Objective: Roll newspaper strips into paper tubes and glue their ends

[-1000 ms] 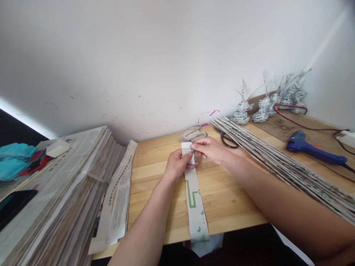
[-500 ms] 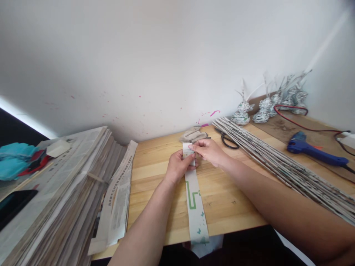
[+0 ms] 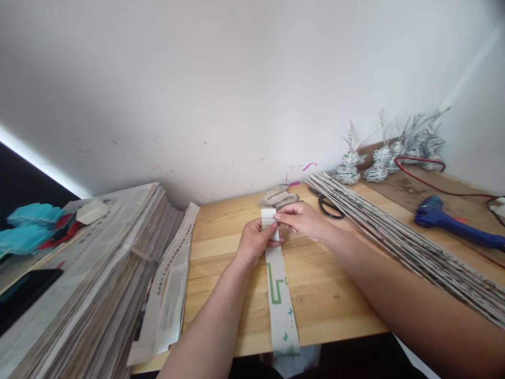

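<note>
Left hand (image 3: 254, 241): closed on the printed paper strip (image 3: 281, 295) near its far end, thumb laid on top, fingertips showing at the opposite edge
Right hand (image 3: 302, 221): pinching the same strip at its right edge, just beyond the left thumb, thumb and forefinger pressed together
Paper strip: on the wooden tabletop (image 3: 221, 263), white, running from both hands toward the near edge and slightly over it; a dark line across the far end, a green angular outline midway, small blue-green butterflies lower down
Beyond the hands: crumpled grey-beige cloth (image 3: 278, 197) near the wall (image 3: 236, 89); pink and red marks low on the wall
Black-handled scissors (image 3: 331, 208): partly under the rolled paper sticks (image 3: 394, 242), laid in a long slanting bundle beside the right forearm
Right back corner: woven paper figures (image 3: 347, 168), upright, in a cluster, with thin ends sticking up
Blue glue gun (image 3: 453, 223): on its side on a brown sheet (image 3: 394, 181), near a red cable (image 3: 424, 182)
Left side: tall newspaper stack (image 3: 102, 263), with a black phone-like slab (image 3: 29, 289), turquoise bundle (image 3: 33, 223), red-and-black object (image 3: 63, 231) and pale block (image 3: 92, 212) on top
Loose newspaper pieces (image 3: 171, 295): between stack and left forearm
</note>
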A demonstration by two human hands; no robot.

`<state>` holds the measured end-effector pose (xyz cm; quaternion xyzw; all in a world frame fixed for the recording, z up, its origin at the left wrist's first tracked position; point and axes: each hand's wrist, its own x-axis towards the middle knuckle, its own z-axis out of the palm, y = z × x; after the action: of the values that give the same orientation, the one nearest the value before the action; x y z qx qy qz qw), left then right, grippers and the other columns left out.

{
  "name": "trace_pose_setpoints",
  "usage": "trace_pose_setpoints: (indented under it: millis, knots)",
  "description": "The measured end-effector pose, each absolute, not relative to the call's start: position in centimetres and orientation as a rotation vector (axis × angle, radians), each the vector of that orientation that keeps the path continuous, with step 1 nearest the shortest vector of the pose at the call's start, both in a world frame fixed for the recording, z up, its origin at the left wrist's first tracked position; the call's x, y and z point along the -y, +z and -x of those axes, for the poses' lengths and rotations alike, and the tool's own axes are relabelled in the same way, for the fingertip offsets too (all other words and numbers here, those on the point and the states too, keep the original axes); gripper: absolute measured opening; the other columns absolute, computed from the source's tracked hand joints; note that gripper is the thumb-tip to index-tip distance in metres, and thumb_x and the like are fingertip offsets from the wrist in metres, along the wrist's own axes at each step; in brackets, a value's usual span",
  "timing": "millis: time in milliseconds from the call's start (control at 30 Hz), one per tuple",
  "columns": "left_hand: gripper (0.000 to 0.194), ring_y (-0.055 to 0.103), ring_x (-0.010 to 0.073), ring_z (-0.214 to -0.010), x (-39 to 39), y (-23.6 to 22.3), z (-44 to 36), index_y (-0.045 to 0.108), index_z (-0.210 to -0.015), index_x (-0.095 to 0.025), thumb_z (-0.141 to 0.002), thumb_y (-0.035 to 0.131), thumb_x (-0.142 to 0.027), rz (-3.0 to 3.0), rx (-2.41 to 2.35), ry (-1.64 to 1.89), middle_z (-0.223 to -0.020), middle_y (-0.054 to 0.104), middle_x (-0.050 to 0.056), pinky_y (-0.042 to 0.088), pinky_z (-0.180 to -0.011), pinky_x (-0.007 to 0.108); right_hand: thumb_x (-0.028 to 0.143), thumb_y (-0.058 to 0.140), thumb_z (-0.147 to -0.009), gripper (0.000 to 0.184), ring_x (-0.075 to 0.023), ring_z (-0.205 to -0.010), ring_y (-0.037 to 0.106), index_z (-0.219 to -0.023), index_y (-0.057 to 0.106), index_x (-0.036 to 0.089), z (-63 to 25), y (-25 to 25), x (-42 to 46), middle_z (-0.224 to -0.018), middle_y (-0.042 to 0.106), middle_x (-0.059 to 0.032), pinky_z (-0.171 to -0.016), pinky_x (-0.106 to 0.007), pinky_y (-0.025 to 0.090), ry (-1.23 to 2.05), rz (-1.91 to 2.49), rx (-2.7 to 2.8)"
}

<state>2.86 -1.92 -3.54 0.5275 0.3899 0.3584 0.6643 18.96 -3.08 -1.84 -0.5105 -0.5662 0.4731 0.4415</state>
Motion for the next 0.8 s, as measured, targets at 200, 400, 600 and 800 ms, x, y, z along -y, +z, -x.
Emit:
trace_pose_setpoints:
  millis: [200, 400, 600, 800]
  knots:
    - [0.04, 0.066, 0.0159, -0.061, 1.8, -3.4, -2.8, 0.064, -0.089, -0.008, -0.073, 0.072, -0.043, -1.168, -0.871, 0.797, -0.07, 0.069, 0.009, 0.053, -0.054, 0.023, 0.042, 0.064, -0.077, 0.03, -0.0067, -0.046, 0.038, -0.072, 0.065, 0.013, -18.9, -2.3, 2.9, -0.052, 0.049, 0.0033, -0.042, -0.022, 0.026, 1.22, 1.223, 1.376]
    - [0.04, 0.067, 0.0176, -0.065, 2.0, -3.4, -2.8, 0.064, -0.09, -0.008, -0.073, 0.071, -0.044, -1.169, -0.859, 0.801, -0.074, 0.07, 0.01, 0.055, -0.058, 0.026, 0.041, 0.073, -0.067, 0.03, -0.008, -0.046, 0.041, -0.076, 0.067, 0.013, -18.3, -3.1, 2.5, -0.053, 0.052, 0.0018, -0.039, -0.021, 0.025, 1.253, 1.217, 1.126]
    - [0.036, 0.068, 0.0184, -0.07, 2.1, -3.5, -3.0, 0.063, -0.091, -0.009, -0.078, 0.066, -0.042, -1.224, -0.856, 0.791, -0.08, 0.071, 0.011, 0.055, -0.061, 0.027, 0.041, 0.074, -0.065, 0.029, -0.0064, -0.04, 0.036, -0.066, 0.062, 0.014, -17.9, -3.8, 2.4, -0.048, 0.049, 0.0041, -0.037, -0.021, 0.022, 1.178, 1.272, 1.06]
    - [0.033, 0.068, 0.0181, -0.07, 2.3, -3.3, -3.1, 0.062, -0.09, -0.01, -0.079, 0.064, -0.042, -1.274, -0.843, 0.777, -0.079, 0.071, 0.01, 0.054, -0.06, 0.025, 0.041, 0.076, -0.062, 0.032, -0.0068, -0.042, 0.038, -0.063, 0.057, 0.016, -17.5, -3.8, 2.5, -0.05, 0.05, 0.0048, -0.039, -0.022, 0.024, 1.16, 1.231, 1.053]
